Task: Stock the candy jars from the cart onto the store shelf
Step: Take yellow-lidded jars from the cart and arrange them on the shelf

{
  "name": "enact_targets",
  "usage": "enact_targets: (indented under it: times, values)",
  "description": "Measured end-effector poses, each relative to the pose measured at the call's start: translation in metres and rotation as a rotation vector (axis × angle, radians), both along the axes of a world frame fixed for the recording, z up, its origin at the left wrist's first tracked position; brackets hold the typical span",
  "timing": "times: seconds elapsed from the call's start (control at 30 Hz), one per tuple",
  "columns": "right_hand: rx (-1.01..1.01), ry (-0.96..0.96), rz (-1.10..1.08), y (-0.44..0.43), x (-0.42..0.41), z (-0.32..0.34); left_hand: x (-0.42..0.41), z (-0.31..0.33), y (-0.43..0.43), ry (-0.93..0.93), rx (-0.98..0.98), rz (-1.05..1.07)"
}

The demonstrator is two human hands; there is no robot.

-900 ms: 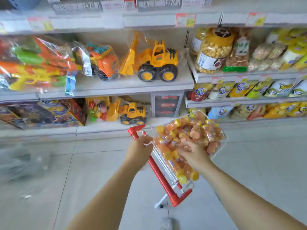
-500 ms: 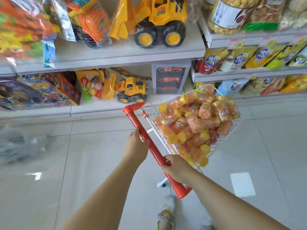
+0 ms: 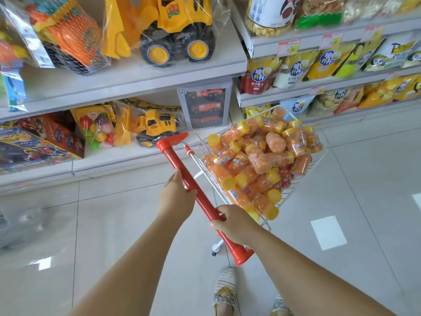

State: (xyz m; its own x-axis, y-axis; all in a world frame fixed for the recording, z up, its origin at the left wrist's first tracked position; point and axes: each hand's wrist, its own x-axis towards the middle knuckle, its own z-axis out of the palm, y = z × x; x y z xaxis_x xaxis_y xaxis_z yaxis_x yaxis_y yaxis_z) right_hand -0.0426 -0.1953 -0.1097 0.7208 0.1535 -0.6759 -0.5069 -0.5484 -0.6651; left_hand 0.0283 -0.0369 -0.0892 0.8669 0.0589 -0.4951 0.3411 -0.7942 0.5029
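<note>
– Left hand (image 3: 176, 197) is doing what?
– It is curling its fingers round the red handle (image 3: 173, 156) of the cart (image 3: 205, 160), about midway along the bar. Right hand (image 3: 234, 224) is gripping the same bar closer to its near end, fingers wrapped over the top.
– And the candy jars (image 3: 262, 160)?
– They are lying heaped in the cart's wire basket, orange inside with yellow lids, pointing every way.
– Where is the cart standing?
– On the tiled floor (image 3: 364, 179), its far end sitting close to the snack shelf (image 3: 296, 96) on the right, where yellow bags are standing in rows. To the left, the toy shelf (image 3: 136, 76) is carrying a yellow toy loader (image 3: 177, 30) in clear wrap. Two patterned shoes (image 3: 224, 290) are showing at the near edge.
</note>
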Motion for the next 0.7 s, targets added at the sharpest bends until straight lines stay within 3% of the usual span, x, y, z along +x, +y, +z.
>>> enact_targets:
  times: [0.23, 0.4, 0.7]
  values:
    - [0.042, 0.002, -0.102, -0.049, 0.012, 0.001, 0.019, -0.001, -0.054, -0.077, -0.077, -0.097]
    - [0.038, -0.014, -0.053, -0.102, 0.022, 0.001, 0.036, -0.002, -0.103, -0.056, -0.055, -0.181]
    - [0.025, -0.018, 0.04, -0.211, 0.035, -0.002, 0.043, 0.002, -0.214, -0.066, -0.046, -0.115]
